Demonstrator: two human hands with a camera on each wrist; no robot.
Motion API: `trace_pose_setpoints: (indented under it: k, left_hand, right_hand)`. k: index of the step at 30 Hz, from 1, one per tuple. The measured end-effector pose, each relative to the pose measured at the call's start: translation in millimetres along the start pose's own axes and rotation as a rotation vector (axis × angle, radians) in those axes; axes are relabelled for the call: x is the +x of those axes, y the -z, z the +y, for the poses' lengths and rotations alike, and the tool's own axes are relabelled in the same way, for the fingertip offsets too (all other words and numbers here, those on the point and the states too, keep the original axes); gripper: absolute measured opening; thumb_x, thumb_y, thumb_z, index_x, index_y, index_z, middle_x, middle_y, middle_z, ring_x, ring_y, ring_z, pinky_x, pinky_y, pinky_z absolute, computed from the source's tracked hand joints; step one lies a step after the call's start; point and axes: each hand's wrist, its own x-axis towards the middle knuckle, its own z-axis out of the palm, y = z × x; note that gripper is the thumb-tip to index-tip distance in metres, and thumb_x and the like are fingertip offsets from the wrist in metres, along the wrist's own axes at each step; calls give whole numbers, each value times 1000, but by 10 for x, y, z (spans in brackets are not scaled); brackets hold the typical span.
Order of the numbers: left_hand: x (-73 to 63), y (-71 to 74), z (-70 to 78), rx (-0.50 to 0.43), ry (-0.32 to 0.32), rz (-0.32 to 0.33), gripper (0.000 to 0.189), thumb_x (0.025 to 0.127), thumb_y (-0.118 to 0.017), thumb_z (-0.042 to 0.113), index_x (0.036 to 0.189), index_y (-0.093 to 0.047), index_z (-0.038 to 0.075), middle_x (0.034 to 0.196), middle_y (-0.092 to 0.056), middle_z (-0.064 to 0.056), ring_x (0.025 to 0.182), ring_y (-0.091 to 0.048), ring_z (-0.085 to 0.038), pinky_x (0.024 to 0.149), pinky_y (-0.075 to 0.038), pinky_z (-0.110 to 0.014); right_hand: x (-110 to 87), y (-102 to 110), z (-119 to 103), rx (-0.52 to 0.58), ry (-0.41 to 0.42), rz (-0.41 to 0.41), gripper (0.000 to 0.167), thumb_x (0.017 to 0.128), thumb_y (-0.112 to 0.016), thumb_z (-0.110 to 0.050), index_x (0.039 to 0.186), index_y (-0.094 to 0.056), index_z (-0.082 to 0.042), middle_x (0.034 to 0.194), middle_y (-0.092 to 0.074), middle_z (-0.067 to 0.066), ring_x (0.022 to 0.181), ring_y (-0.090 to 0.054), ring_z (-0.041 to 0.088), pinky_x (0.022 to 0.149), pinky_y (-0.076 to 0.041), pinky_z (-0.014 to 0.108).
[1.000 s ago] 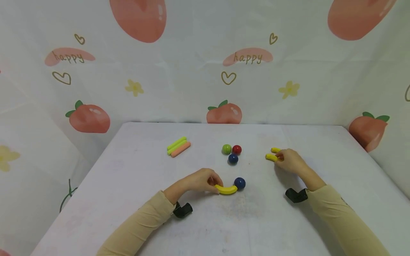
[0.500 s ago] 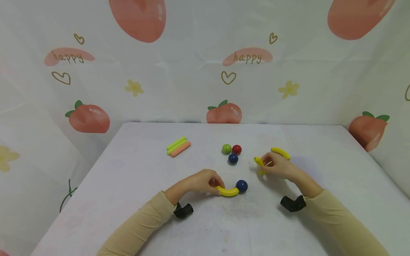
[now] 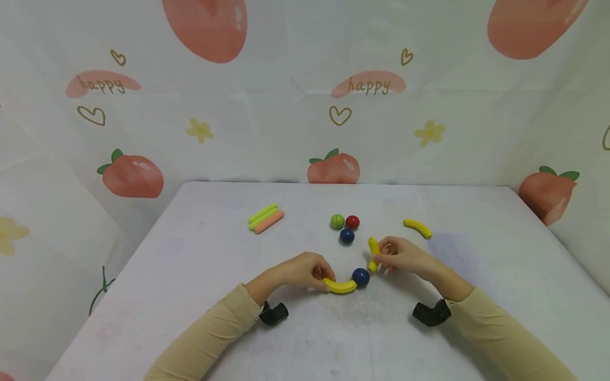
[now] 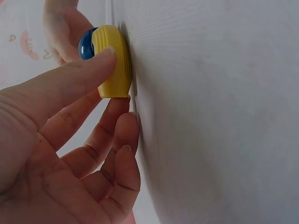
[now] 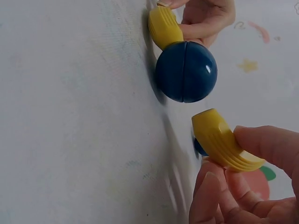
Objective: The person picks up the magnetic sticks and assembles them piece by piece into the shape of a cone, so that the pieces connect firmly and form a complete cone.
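Note:
My left hand (image 3: 305,269) pinches one end of a yellow curved banana-shaped magnetic-looking stick (image 3: 340,287) that lies on the table. Its other end meets a shiny blue ball (image 3: 360,277). To the right of that ball, my right hand (image 3: 405,256) pinches a second yellow curved stick (image 3: 374,255) between thumb and fingers. In the right wrist view, this second stick (image 5: 222,142) stands apart from the blue ball (image 5: 187,72), with a gap between them. The left wrist view shows my thumb across the first yellow stick (image 4: 114,63), and the blue ball (image 4: 86,45) partly hidden behind it.
A third yellow curved stick (image 3: 418,228) lies at the back right. Behind my hands sit a green ball (image 3: 337,221), a red ball (image 3: 352,223) and another blue ball (image 3: 347,236). Green and orange straight sticks (image 3: 269,222) lie at the back left of the white table (image 3: 200,254).
My right hand has carried a yellow curved stick from beside the back-right one leftward and nearer, close to the front blue ball. The left-hand stick and that ball have shifted slightly right.

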Motion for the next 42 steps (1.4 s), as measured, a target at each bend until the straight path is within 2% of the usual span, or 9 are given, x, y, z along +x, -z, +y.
trace_pose_setpoints:
  k: [9,15,21,28,35,42]
  left_hand:
    - [4,1,18,4,-10,-9,20,81,-72,14,100,-70,8,90,-65,-3,72,-48,-2,66,-42,-12]
    - [26,-17,22,-3,-20,-13,19,81,-71,12,100,-70,8,94,-69,-4,73,-50,-1,67,-43,-12]
    - [58,-37,51,4,-50,-17,20,82,-71,11,101,-70,6,95,-70,-5,72,-50,0,67,-44,-11]
    - [103,-67,109,-18,-45,-38,19,81,-72,11,99,-70,7,90,-69,-5,69,-49,0,64,-42,-10]
    - [141,-98,142,-34,-51,-60,18,81,-72,12,98,-70,7,88,-68,-5,69,-49,0,65,-42,-11]
    - [160,-93,159,-31,-69,-63,16,81,-72,13,96,-70,7,83,-67,-4,68,-50,1,64,-43,-11]
  right_hand:
    - [10,-63,-15,3,-32,1,45,88,-63,-30,113,-46,3,88,-59,7,73,-58,13,65,-51,24]
    - [-3,-91,-44,-28,-18,14,40,89,-62,-28,112,-48,3,88,-60,7,70,-57,13,63,-51,25]
    - [-13,-108,-70,-92,-6,-14,36,90,-61,-25,111,-53,3,88,-62,9,68,-57,13,63,-51,26]
    - [-15,-109,-74,-193,82,-50,43,89,-60,-30,116,-55,3,89,-62,10,66,-56,11,61,-52,24]
    - [-26,-175,-147,-219,55,-7,36,88,-61,-18,118,-55,2,94,-63,15,69,-55,13,62,-52,25]
    - [-26,-186,-175,-243,42,15,32,87,-63,-18,113,-56,0,96,-62,15,74,-55,15,64,-52,26]
